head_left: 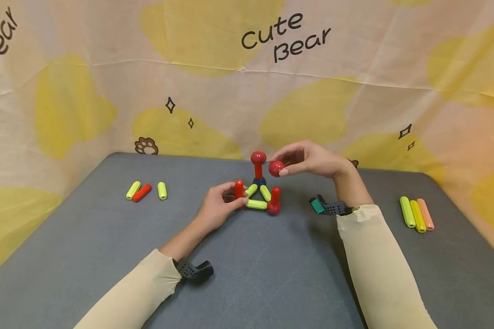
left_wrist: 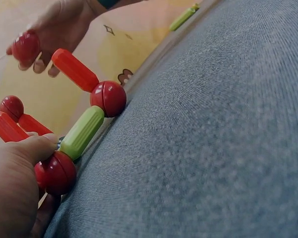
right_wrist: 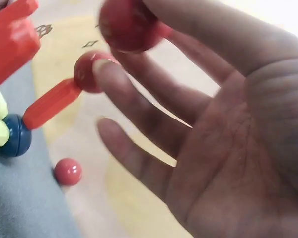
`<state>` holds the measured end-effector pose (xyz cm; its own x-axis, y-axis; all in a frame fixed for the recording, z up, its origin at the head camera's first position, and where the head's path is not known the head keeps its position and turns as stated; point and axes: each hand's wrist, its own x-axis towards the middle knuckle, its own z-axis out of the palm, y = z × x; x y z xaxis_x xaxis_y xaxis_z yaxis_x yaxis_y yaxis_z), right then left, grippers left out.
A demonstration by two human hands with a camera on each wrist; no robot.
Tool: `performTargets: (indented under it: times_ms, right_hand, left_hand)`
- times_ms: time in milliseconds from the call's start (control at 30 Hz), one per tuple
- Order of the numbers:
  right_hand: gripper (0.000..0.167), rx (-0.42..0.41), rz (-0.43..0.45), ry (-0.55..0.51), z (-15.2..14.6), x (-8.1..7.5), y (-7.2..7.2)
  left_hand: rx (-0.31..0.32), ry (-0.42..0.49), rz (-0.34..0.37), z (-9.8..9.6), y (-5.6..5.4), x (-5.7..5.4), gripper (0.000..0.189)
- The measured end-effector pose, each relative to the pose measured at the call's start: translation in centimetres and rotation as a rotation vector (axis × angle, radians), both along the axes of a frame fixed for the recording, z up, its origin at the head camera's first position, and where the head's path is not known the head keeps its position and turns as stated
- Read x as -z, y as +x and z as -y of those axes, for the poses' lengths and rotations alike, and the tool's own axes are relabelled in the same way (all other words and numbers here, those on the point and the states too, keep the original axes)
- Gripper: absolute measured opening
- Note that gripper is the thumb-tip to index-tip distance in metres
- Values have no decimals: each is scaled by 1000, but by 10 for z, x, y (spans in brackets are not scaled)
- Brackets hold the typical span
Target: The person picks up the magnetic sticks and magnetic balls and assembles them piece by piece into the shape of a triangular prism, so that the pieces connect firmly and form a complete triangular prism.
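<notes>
A triangular frame of magnetic sticks and balls stands on the table, with lime-green sticks [head_left: 256, 204] along its base. Red sticks rise from its corners; the one at the back, on a dark blue ball [right_wrist: 16, 135], is topped by a red ball [head_left: 258, 157]. My left hand [head_left: 217, 208] grips the front-left corner ball [left_wrist: 56, 172], thumb over it beside a red stick [head_left: 239, 188]. Another red stick [head_left: 276, 195] stands on the front-right ball [head_left: 273, 209]. Above and right of the frame, my right hand [head_left: 313, 160] pinches a loose red ball [head_left: 276, 168] between thumb and fingertips.
At the table's left lie two short lime sticks [head_left: 162, 190] and a red stick [head_left: 142, 193]. Longer green, yellow [head_left: 418, 216] and pink sticks lie at the right. Another red ball [right_wrist: 68, 172] sits near the back edge. A patterned cloth [head_left: 214, 91] hangs behind.
</notes>
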<state>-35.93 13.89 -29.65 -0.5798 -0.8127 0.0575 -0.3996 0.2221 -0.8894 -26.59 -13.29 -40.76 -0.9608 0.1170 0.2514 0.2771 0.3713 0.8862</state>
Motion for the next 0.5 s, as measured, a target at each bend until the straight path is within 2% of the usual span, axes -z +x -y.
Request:
performTargets:
  times_ms: [200, 400, 500]
  right_hand:
    - [36, -145, -15, 51, 4, -5, 2]
    - [34, -207, 4, 84, 5, 1, -1]
    - [36, -209, 4, 67, 2, 4, -3]
  left_hand:
    - [6, 5, -5, 1, 0, -1, 27]
    - [13, 1, -6, 1, 0, -1, 28]
    - [10, -2, -7, 0, 0, -1, 27]
